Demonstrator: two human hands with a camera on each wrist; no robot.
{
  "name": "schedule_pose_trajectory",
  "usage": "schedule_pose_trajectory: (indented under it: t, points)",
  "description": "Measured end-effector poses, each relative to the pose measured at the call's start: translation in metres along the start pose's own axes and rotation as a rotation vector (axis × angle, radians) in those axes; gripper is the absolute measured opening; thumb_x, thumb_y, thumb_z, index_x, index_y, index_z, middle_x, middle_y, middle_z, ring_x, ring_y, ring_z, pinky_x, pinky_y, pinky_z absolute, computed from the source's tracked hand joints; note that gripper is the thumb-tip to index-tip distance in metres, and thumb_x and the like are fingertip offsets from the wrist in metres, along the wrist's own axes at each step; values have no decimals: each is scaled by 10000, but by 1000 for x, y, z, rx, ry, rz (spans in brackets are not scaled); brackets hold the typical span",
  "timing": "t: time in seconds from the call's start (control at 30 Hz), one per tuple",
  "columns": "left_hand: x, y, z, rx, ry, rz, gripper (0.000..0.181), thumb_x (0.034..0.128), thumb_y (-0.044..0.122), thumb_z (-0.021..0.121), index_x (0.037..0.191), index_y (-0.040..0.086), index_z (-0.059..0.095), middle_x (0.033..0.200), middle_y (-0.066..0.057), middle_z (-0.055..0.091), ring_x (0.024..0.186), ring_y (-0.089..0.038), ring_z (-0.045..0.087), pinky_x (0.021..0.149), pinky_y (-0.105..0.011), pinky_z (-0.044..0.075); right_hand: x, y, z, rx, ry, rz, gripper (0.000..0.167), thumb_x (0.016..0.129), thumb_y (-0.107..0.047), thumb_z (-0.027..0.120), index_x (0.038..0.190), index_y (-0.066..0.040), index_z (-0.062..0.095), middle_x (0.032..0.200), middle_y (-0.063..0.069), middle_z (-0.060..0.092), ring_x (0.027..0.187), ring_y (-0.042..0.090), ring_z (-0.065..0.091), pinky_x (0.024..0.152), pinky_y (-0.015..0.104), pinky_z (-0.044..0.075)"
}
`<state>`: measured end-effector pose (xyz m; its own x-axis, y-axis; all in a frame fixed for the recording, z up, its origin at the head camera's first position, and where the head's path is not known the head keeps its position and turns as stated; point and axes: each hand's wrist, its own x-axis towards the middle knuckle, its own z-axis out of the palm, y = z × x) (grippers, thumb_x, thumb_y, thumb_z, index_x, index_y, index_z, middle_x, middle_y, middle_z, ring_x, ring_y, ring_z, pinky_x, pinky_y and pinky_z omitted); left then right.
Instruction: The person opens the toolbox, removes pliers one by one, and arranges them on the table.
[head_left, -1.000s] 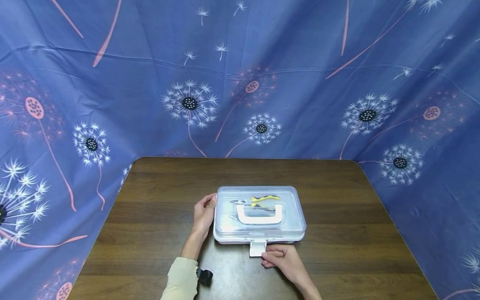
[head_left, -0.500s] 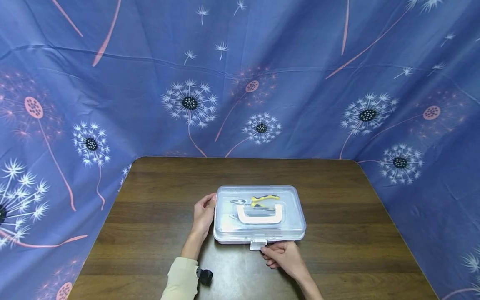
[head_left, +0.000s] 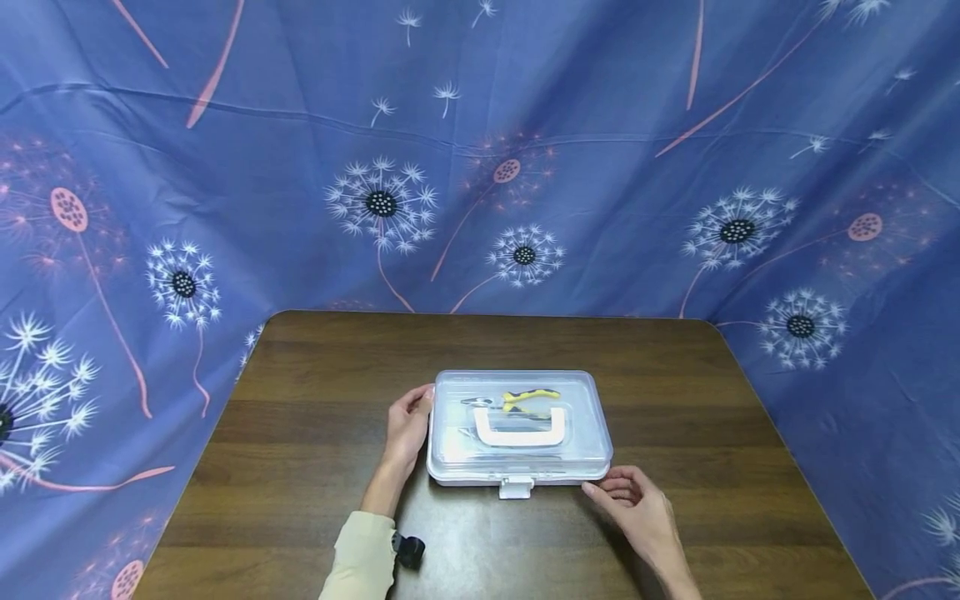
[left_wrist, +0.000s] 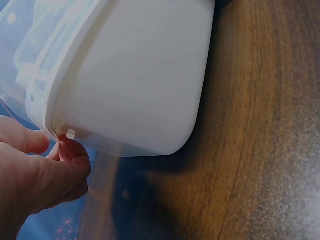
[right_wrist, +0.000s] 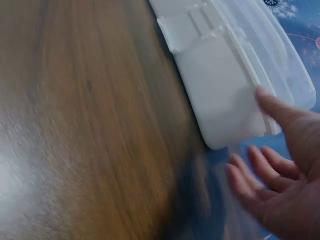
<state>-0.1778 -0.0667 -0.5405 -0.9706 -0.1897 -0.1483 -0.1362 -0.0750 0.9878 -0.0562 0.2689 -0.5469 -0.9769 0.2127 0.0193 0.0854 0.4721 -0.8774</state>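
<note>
Your clear-lidded box (head_left: 517, 423) sits on the desk (head_left: 322, 375) at lower center, its long axis running left-right, its latch (head_left: 516, 488) facing the bottom edge. Your left hand (head_left: 406, 429) pinches the box's left end; your right hand (head_left: 639, 507), fingers loosely spread, is at its lower-right corner. The lid (head_left: 577, 442) covers yellow-handled pliers (head_left: 531, 395) pointing left, and the white handle (head_left: 522, 439) partly blocks them.

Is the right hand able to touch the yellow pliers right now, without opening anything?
Probably not: the right hand is close, by the box's near right corner, but the see-through lid covers the yellow pliers.
</note>
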Motion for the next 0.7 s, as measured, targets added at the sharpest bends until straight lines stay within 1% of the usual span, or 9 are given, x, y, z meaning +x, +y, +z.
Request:
schedule_pose_trajectory:
  t: [0.07,0.1,0.17,0.23,0.37,0.47,0.57,0.63,0.7]
  points:
    - [0,0,0,-3,1,0,326,1068,119,547,1300,-92,637,1240,-213,668,1016,-125,594,840,-174,480,3,1,-1,24,45,-89,568,807,-105,891,1292,-3,613,1149,125,708,982,39,654,836,172,540]
    - [0,0,0,-3,0,1,327,1068,120,546,1299,-93,637,1240,-212,669,1018,-125,596,842,-175,481,5,1,-1,28,54,-134,635,809,-82,885,1361,-10,578,1230,145,681,1051,27,633,887,160,520]
    - [1,0,-1,-9,-4,-1,331,1069,121,546,1304,-94,633,1243,-212,669,1022,-124,597,848,-176,481,9,0,0,26,65,-208,720,820,-52,867,1457,-39,533,1362,158,631,1161,-4,585,976,136,463]
    - [1,-1,-2,-15,-8,-10,336,1070,134,550,1309,-86,635,1250,-206,668,1031,-119,598,855,-176,484,11,-2,2,45,80,-250,702,824,-21,853,1460,-58,557,1414,150,610,1219,-24,558,1021,121,420]
    - [1,-3,-5,-34,-29,-38,355,1076,157,548,1330,-78,624,1265,-192,662,1025,-110,590,845,-179,488,13,-8,3,64,121,-295,625,815,19,845,1397,-45,625,1392,158,631,1245,-43,544,1026,107,401]
    - [0,-4,-7,-53,-62,-54,390,1102,183,490,1365,-87,592,1274,-184,648,1009,-108,569,821,-193,495,16,-13,1,114,99,-353,616,834,72,806,1410,-5,600,1408,220,600,1270,-8,543,1025,149,426]
    - [-1,-3,-7,-61,-85,-54,401,1115,176,446,1387,-91,570,1279,-185,640,1014,-110,568,818,-200,505,22,-17,-5,196,21,-435,676,826,158,763,1450,54,526,1459,300,518,1334,66,526,1053,220,427]
    - [-1,-2,-7,-64,-87,-47,381,1106,142,461,1384,-93,572,1270,-204,639,1022,-119,574,825,-197,506,26,-19,-9,241,-18,-469,713,801,210,749,1456,90,493,1475,329,483,1366,105,508,1074,248,413]
    - [-1,-2,-6,-49,-70,-27,359,1078,98,514,1367,-105,581,1269,-221,642,1037,-125,587,836,-182,503,31,-20,-12,268,-29,-482,722,775,237,752,1438,112,496,1469,304,504,1367,121,514,1077,261,412]
